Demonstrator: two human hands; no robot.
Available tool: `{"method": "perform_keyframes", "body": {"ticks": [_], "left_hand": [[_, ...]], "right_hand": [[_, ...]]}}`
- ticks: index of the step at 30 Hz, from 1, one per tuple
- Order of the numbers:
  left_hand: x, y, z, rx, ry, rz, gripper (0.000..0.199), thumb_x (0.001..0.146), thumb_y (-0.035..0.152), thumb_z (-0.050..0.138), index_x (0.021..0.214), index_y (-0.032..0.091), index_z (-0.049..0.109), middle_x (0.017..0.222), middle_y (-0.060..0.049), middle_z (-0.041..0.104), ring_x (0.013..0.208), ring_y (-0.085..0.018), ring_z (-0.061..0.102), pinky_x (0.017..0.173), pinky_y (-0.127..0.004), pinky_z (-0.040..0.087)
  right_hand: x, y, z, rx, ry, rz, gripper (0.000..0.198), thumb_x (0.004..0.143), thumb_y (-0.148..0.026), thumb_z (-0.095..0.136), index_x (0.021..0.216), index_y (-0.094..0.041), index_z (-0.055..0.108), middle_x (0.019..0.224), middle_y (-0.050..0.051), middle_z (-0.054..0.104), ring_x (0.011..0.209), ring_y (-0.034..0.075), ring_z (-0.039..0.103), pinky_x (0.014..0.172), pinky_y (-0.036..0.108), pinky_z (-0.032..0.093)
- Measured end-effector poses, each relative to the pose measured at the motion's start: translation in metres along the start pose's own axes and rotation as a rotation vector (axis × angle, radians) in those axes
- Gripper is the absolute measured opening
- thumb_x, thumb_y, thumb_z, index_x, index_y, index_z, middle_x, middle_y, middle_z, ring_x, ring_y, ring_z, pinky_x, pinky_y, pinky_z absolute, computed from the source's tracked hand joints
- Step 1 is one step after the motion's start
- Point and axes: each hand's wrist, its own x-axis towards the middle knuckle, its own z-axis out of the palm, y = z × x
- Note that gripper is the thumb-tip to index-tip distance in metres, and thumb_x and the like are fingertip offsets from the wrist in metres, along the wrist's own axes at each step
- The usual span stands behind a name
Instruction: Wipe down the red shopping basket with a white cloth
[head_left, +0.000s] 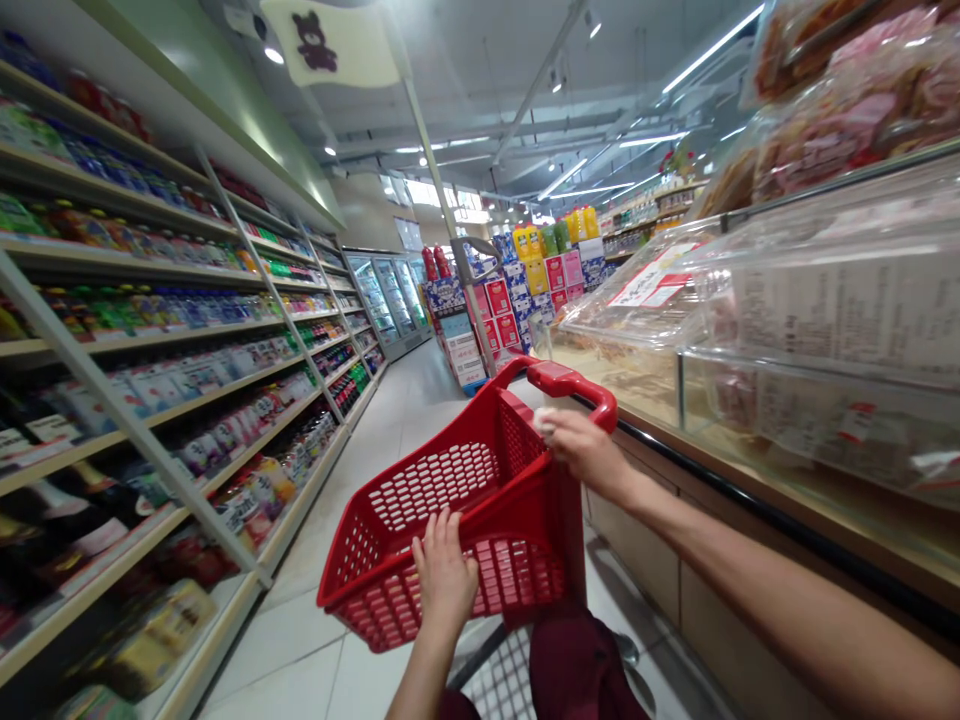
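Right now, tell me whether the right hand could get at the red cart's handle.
Probably yes: the right hand is close beside the red handle, with nothing visible between them, though the small white item it holds could hinder a full grasp.

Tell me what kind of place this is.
Most likely a supermarket aisle: it has a red shopping cart, shelves lined with bottles, and glass-doored coolers at the far end.
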Motion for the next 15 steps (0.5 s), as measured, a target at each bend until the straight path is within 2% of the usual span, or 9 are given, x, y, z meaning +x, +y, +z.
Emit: {"method": "perform_keyframes", "body": {"ticks": [1,4,7,9,13,15], "left_hand": [[0.0,0.0,0.0,-0.004,0.0,-0.002,0.053,0.067,0.007,0.04,0.12,0.012,0.042,0.131,-0.012,0.041,0.125,-0.024,0.028,0.104,-0.049,0.016],[0.0,0.001,-0.001,-0.005,0.002,-0.015,0.053,0.067,0.008,0.04,0.12,0.011,0.042,0.132,-0.012,0.041,0.125,-0.024,0.028,0.104,-0.049,0.016],[0.001,0.0,-0.001,0.002,-0.008,-0.018,0.052,0.068,0.009,0.04,0.12,0.01,0.041,0.132,-0.012,0.041,0.125,-0.025,0.027,0.104,-0.049,0.015],[0.001,-0.002,0.0,0.008,-0.013,-0.001,0.052,0.068,0.009,0.04,0.12,0.011,0.041,0.131,-0.011,0.042,0.125,-0.024,0.028,0.104,-0.049,0.016],[0.003,-0.004,0.001,0.03,-0.011,0.006,0.054,0.068,0.009,0.04,0.121,0.012,0.04,0.131,-0.011,0.042,0.125,-0.023,0.029,0.104,-0.047,0.017],[0.003,-0.003,0.002,0.038,-0.007,-0.003,0.054,0.068,0.009,0.041,0.121,0.012,0.04,0.131,-0.012,0.041,0.125,-0.024,0.029,0.104,-0.048,0.017]], "right_hand": [[0.004,0.015,-0.014,-0.029,0.056,0.103,0.019,0.078,-0.015,0.044,0.069,-0.018,0.059,0.107,0.006,0.059,0.102,0.016,0.051,0.086,0.03,0.043],[0.014,0.048,-0.038,-0.057,0.067,0.197,0.027,0.078,-0.015,0.038,0.058,-0.017,0.055,0.094,0.008,0.062,0.092,0.015,0.056,0.08,0.03,0.045],[0.017,0.054,-0.035,-0.055,-0.007,0.18,0.011,0.069,-0.019,0.054,0.058,-0.018,0.054,0.085,0.004,0.064,0.084,0.016,0.058,0.077,0.031,0.046],[0.017,0.055,-0.029,-0.055,-0.039,0.189,0.012,0.06,-0.022,0.064,0.059,-0.018,0.053,0.083,0.003,0.063,0.081,0.017,0.058,0.075,0.031,0.047],[0.023,0.077,-0.026,-0.054,0.0,0.291,0.006,0.069,-0.021,0.053,0.067,-0.016,0.057,0.074,0.003,0.063,0.068,0.013,0.058,0.065,0.025,0.047],[0.029,0.093,-0.028,-0.064,0.034,0.325,0.015,0.072,-0.017,0.047,0.077,-0.015,0.06,0.074,0.004,0.064,0.068,0.013,0.06,0.064,0.025,0.047]]}}
